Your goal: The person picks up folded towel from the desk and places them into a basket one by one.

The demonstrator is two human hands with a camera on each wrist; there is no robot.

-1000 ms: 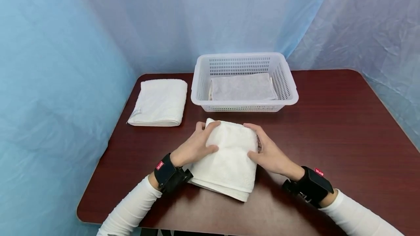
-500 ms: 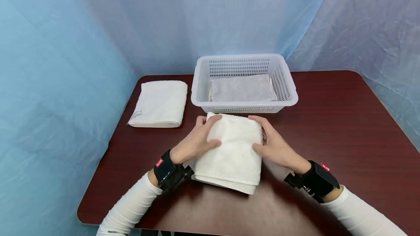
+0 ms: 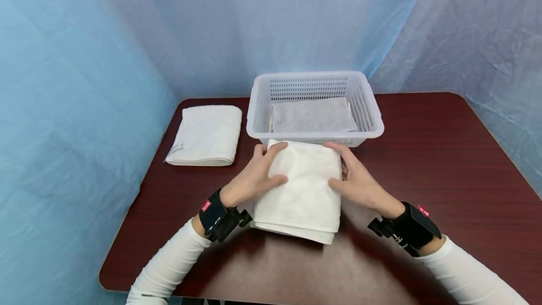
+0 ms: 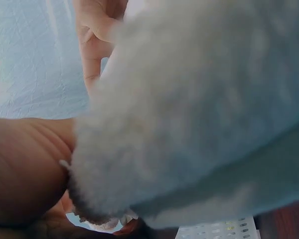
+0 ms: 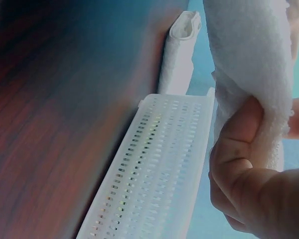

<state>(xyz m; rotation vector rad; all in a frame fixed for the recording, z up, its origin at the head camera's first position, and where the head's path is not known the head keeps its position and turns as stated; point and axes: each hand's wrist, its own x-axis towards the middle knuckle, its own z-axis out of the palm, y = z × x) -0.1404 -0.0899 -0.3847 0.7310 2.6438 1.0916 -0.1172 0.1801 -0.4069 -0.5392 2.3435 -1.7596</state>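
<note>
A folded white towel (image 3: 302, 192) is held between both hands, raised above the table in the right wrist view. My left hand (image 3: 255, 175) grips its left edge, thumb on top and other fingers mostly hidden beneath. On the opposite edge my right hand (image 3: 357, 180) grips it the same way; the right wrist view shows its fingers curled under the cloth. In the head view the towel's far edge overlaps the front wall of a white plastic basket (image 3: 315, 134). Inside that basket lies a folded grey towel (image 3: 313, 116).
Another folded white towel (image 3: 207, 135) lies at the back left of the dark red-brown table (image 3: 432, 173). Pale blue sheeting (image 3: 211, 27) hangs behind the table and along its left side. A black camera strap (image 3: 220, 215) is worn on each wrist.
Both hands have carried the white towel forward and slightly right, closer to the basket; its far edge now overlaps the basket's front. The grip looks the same.
</note>
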